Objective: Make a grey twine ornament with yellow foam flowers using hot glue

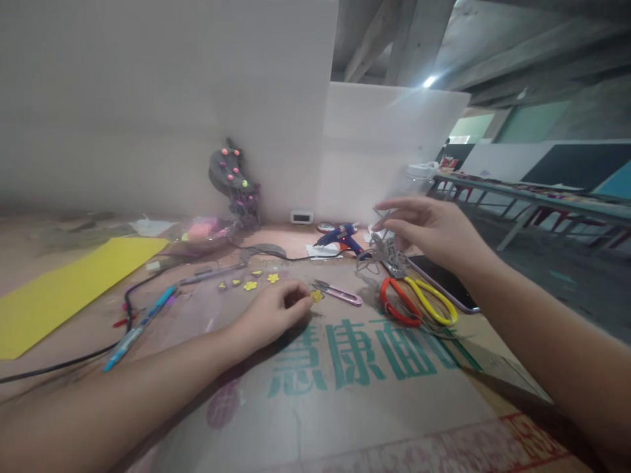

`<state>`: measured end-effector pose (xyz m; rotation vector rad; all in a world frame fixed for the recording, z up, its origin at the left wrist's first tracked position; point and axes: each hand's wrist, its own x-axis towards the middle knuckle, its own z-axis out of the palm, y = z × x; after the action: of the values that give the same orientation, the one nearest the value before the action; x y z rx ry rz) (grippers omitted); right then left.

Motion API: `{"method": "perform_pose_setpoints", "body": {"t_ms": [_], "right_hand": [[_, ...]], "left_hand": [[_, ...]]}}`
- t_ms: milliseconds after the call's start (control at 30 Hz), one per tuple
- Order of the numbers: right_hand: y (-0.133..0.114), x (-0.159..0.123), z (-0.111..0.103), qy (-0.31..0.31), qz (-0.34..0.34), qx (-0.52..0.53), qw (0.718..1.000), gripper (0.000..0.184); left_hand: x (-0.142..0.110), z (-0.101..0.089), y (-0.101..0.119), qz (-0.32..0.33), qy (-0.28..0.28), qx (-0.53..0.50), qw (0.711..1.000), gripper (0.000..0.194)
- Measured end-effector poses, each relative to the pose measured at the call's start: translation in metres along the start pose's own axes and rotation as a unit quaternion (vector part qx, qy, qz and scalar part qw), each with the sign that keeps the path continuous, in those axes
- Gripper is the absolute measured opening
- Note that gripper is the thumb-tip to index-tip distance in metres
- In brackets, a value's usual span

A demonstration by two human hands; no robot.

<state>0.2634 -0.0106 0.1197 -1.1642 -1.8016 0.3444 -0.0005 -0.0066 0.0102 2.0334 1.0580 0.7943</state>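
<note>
My left hand (273, 309) rests low over the plastic-covered work surface, thumb and fingertips pinched on a small yellow flower (316, 297). Several similar yellow flowers (250, 286) lie just beyond it. Pink-handled thread snips (340, 293) lie to the right of these fingertips. My right hand (426, 226) is raised above a tangled grey bundle of wire or cord (377, 255). Its fingertips close around something thin and greyish, too blurred to name. Below this hand lie scissors with one red and one yellow handle (419, 301).
A blue glue gun (340, 235) lies at the back beside a small white digital display (302, 217). A grey crescent-shaped ornament with coloured dots (229, 174) stands at the wall. Yellow sheet (73, 295), blue pen (140, 328) and black cable lie left. A phone (444, 282) lies right.
</note>
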Motion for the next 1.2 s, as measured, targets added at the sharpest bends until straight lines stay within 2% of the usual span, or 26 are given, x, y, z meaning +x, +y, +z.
{"method": "perform_pose_setpoints", "body": {"t_ms": [133, 200, 333, 467, 633, 800, 933, 1033, 1100, 1200], "right_hand": [[0.003, -0.007, 0.022, -0.083, 0.035, -0.030, 0.996, 0.009], [0.009, -0.014, 0.038, -0.118, 0.028, -0.039, 0.992, 0.011], [0.019, -0.034, 0.070, -0.159, -0.052, -0.124, 0.978, 0.016], [0.025, -0.052, 0.088, -0.166, -0.122, -0.171, 0.963, 0.022], [0.028, -0.059, 0.093, -0.174, -0.136, -0.166, 0.961, 0.024], [0.029, -0.059, 0.097, -0.192, -0.136, -0.144, 0.961, 0.025], [0.031, -0.061, 0.100, -0.202, -0.142, -0.163, 0.955, 0.028], [0.033, -0.060, 0.099, -0.189, -0.168, -0.186, 0.949, 0.029], [0.035, -0.056, 0.095, -0.180, -0.196, -0.218, 0.939, 0.027], [0.039, -0.044, 0.082, -0.205, -0.240, -0.291, 0.903, 0.021]], "left_hand": [[0.000, 0.001, 0.000, 0.010, 0.013, -0.015, 1.000, 0.017], [-0.001, 0.001, 0.000, 0.026, 0.024, -0.029, 0.999, 0.016], [-0.002, 0.000, 0.004, 0.070, 0.019, -0.027, 0.997, 0.015], [-0.001, -0.001, 0.004, 0.099, -0.004, 0.002, 0.995, 0.013], [0.001, -0.001, 0.000, 0.131, -0.030, 0.058, 0.989, 0.011], [0.001, 0.000, -0.003, 0.161, -0.038, 0.055, 0.985, 0.008], [0.002, -0.001, -0.001, 0.148, -0.064, 0.053, 0.986, 0.011], [0.001, -0.002, 0.001, 0.127, -0.056, 0.055, 0.989, 0.014], [0.000, -0.002, 0.004, 0.111, -0.041, 0.054, 0.991, 0.015], [-0.001, -0.003, 0.007, 0.081, -0.001, 0.050, 0.995, 0.017]]}}
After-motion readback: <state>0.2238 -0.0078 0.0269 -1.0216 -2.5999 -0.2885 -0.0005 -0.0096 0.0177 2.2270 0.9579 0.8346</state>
